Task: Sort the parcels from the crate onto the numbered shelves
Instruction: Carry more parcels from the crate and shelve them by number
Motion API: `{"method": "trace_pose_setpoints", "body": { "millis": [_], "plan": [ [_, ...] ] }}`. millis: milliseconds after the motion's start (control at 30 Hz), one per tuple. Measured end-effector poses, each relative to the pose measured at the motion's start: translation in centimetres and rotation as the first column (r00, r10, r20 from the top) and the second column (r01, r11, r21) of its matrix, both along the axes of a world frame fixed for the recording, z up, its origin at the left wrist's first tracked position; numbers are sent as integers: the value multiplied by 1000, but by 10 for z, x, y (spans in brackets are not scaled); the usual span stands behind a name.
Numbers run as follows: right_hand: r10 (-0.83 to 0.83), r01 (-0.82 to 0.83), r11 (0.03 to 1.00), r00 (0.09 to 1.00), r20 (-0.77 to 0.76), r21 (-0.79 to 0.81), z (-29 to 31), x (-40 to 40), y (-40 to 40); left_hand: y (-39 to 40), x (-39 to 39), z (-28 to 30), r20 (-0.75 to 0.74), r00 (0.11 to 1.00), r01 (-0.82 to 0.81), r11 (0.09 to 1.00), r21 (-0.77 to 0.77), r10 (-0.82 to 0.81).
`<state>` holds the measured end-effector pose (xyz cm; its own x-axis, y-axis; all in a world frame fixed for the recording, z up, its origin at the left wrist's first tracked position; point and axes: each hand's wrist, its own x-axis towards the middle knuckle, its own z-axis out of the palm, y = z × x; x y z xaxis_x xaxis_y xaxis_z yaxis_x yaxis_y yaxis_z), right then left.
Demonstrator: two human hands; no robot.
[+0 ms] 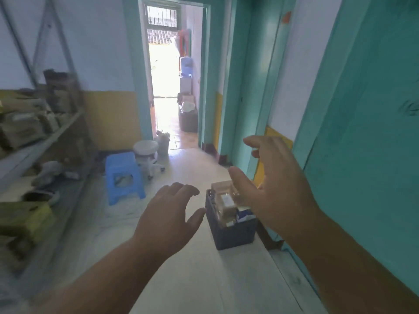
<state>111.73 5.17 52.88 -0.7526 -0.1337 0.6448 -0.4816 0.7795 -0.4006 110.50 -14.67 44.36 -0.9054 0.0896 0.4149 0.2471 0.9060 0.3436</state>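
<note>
1. My left hand and right hand reach out empty, fingers spread
2. The dark crate sits by the teal wall, parcels inside; shelves on my left already hold several
3. A blue stool stands near the shelves

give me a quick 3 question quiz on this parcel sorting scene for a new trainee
1. True or false: the left hand is holding a parcel.
2. Where does the dark crate stand?
A. on the blue stool
B. on the floor by the teal wall
C. on the shelves
3. Fill in: the right hand is stretched out above the ____ with its fingers spread.

Key
1. False; both hands are open and hold nothing.
2. B
3. crate, which has parcels in it.
</note>
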Motion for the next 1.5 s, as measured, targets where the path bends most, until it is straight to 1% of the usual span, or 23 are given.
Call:
{"method": "trace_pose_setpoints", "body": {
  "millis": [100, 167, 267, 367, 433, 533, 633, 700, 833, 967, 1033, 1100, 1167, 1233, 1367, 1400, 1500],
  "plan": [
    [26, -26, 1000, 999, 31, 1, -15, -69, -34, -35, -65, -20, 24, 1000, -19, 1000, 11, 19],
    [17, -17, 1000, 999, 36, 4, -23, -116, -55, -58, -116, -32, 27, 1000, -10, 1000, -12, 10],
    [-30, 30, 1000, 999, 41, -5, -29, -180, -72, -87, -191, -43, 36, 999, 18, 999, -27, -17],
    [-116, 116, 993, 992, 42, 6, -28, -237, -74, -99, -258, -50, 93, 993, 74, 996, -40, -70],
    [-194, 192, 981, 980, 42, 29, -26, -274, -70, -99, -306, -50, 118, 986, 128, 990, -60, -120],
    [-283, 280, 959, 956, 72, 54, -31, -329, -61, -86, -384, -54, 116, 973, 209, 974, -85, -199],
    [-327, 319, 944, 940, 98, 83, -49, -390, -48, -66, -461, -72, 138, 954, 281, 955, -96, -266],
    [-338, 329, 939, 934, 113, 97, -60, -436, -39, -54, -510, -85, 152, 940, 326, 936, -132, -306],
    [-351, 336, 935, 923, 157, 113, -67, -537, -26, -47, -601, -86, 221, 926, 350, 915, -203, -305],
    [-368, 340, 925, 911, 185, 169, -70, -636, -29, -60, -687, -89, 245, 926, 353, 891, -285, -288],
    [-387, 348, 915, 902, 193, 206, -80, -677, -32, -63, -726, -100, 278, 918, 363, 884, -295, -284],
    [-428, 377, 891, 884, 187, 254, -96, -711, -33, -58, -764, -112, 324, 894, 406, 868, -286, -311],
    [-501, 442, 851, 845, 186, 283, -108, -742, -31, -49, -810, -124, 345, 860, 480, 824, -300, -375],
    [-583, 517, 798, 792, 179, 310, -115, -769, -26, -39, -864, -133, 334, 825, 555, 766, -326, -456],
    [-761, 693, 648, 605, 234, 317, -129, -801, -16, 6, -955, -147, 326, 733, 681, 645, -348, -597],
    [-791, 727, 611, 555, 256, 312, -131, -804, -14, 19, -967, -150, 348, 694, 720, 602, -344, -631],
    [-862, 821, 485, 392, 322, 301, -141, -802, -5, 53, -983, -162, 427, 541, 840, 435, -325, -725]
  ]
}}
